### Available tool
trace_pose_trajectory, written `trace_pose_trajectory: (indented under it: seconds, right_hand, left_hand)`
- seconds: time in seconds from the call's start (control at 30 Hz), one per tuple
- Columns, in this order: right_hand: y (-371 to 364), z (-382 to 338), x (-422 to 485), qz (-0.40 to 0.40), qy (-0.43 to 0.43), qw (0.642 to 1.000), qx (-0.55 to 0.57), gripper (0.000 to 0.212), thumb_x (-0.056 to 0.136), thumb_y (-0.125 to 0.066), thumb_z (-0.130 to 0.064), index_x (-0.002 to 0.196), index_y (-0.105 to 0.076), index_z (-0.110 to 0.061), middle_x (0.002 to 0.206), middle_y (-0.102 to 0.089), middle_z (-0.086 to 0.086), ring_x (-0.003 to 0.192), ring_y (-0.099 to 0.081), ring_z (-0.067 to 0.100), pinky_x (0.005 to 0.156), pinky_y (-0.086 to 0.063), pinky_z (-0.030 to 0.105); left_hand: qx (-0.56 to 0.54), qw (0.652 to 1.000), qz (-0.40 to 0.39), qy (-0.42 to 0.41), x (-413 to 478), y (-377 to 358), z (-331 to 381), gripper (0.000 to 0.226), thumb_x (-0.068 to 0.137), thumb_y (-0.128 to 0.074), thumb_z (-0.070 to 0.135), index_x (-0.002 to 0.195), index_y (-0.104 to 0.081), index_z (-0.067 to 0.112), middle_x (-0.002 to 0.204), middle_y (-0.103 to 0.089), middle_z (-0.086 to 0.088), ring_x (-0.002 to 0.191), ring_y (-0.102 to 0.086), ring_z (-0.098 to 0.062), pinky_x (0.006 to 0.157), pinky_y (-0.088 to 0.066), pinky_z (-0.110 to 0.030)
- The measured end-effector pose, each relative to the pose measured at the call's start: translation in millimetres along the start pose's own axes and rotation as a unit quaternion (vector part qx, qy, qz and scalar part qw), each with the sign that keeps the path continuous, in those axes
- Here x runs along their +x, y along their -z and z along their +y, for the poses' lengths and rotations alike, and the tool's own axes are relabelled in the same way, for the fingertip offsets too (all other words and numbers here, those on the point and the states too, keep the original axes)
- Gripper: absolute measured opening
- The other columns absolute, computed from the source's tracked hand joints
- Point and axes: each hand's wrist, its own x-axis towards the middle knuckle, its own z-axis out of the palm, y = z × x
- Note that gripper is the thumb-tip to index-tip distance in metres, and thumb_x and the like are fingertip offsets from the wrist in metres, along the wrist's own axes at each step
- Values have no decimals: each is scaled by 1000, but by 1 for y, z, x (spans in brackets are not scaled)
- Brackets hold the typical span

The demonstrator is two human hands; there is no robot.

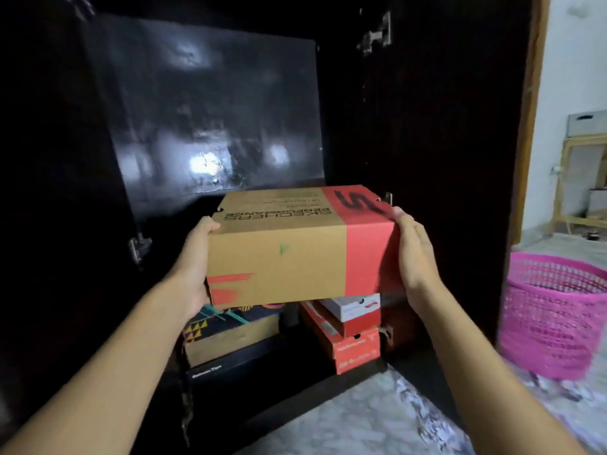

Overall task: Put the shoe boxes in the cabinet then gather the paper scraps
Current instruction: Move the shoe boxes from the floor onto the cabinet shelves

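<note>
Stored: stacked boxes (354, 349) in cabinet (213, 93).
Held: shoe box (279, 257); left hand (195, 267) gripping, right hand (415, 257) pressing flat.
Remaining: paper scraps (418, 418) on floor (328, 431).

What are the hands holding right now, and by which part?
A brown and red shoe box, held by its two ends: the left hand grips the brown end, the right hand presses flat against the red end.

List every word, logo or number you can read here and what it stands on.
"SKECHERS PERFORMANCE": upside down on the lid of the held box.
"S": big black logo on that lid's red band.
Smaller lines on that lid: too blurred.
White lettering on the black box: too blurred.
White print on the red box: too small.
</note>
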Motion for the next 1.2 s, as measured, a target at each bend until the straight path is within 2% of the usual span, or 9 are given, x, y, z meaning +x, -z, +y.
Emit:
trace_pose_trajectory:
  seconds: [0.13,0.2,0.27,0.37,0.53,0.63,0.87,1.07,1.2]
  right_hand:
    - [-66,22,24,-46,-44,998,15,37,91,-49,-61,94,-60,-26,103,-66,-2,101,-60,19,96,-45,37]
    - [-92,33,34,-56,-65,996,23,40,89,-52,-62,101,-62,-25,101,-65,-4,100,-59,19,94,-44,36]
    - [-114,42,41,-75,-78,994,33,46,87,-57,-63,109,-62,-23,104,-65,-4,96,-59,15,90,-40,32]
    - [-143,58,50,-96,-74,993,5,45,87,-58,-64,109,-59,-25,111,-65,-2,102,-59,17,95,-41,33]
    - [-190,79,64,-126,-42,987,-86,75,77,-54,-77,131,-55,-25,130,-53,9,113,-56,21,111,-41,42]
    - [-217,84,74,-131,-2,977,-168,62,93,-58,-50,145,-40,-21,135,-33,15,119,-51,34,110,-38,36]
    - [-267,101,97,-158,35,957,-241,66,90,-70,-18,144,-32,-13,137,-35,14,116,-57,38,105,-44,44]
    - [-291,111,107,-159,71,939,-295,65,90,-68,-23,145,-35,-10,139,-40,9,116,-58,35,102,-44,42]
    - [-262,114,112,-224,62,920,-315,71,89,-66,-36,151,-34,-23,143,-49,-2,128,-54,23,109,-42,41]
  left_hand:
    - [-39,988,144,-39,27,17,-9,51,87,-38,68,86,-62,23,80,-65,-5,72,-63,-27,69,-48,-33]
    - [-17,971,222,-90,48,28,-22,72,72,-40,83,107,-60,24,104,-68,-7,97,-66,-31,89,-50,-42]
    - [79,944,284,-150,63,33,-37,78,79,-48,75,136,-42,21,137,-52,-12,123,-52,-36,105,-41,-49]
    - [275,872,336,-226,73,27,-58,65,95,-41,51,149,-29,17,156,-19,-21,143,-20,-41,114,-20,-53]
    - [511,736,349,-275,125,38,-85,63,88,-50,42,145,-41,17,156,-24,-24,145,-16,-45,116,-11,-56]
    - [534,734,343,-239,152,46,-74,67,86,-65,32,146,-40,16,155,-26,-22,146,-12,-43,120,-10,-53]
    - [549,768,286,-162,207,73,-38,64,94,-56,25,150,-26,23,158,-16,-12,149,5,-34,120,-3,-38]
    - [540,798,244,-112,221,87,-29,76,88,-51,7,152,-17,27,163,3,-10,149,16,-31,121,-6,-36]
    - [554,799,221,-73,210,82,-20,80,86,-53,17,154,-11,28,162,16,-11,149,18,-30,122,-7,-42]
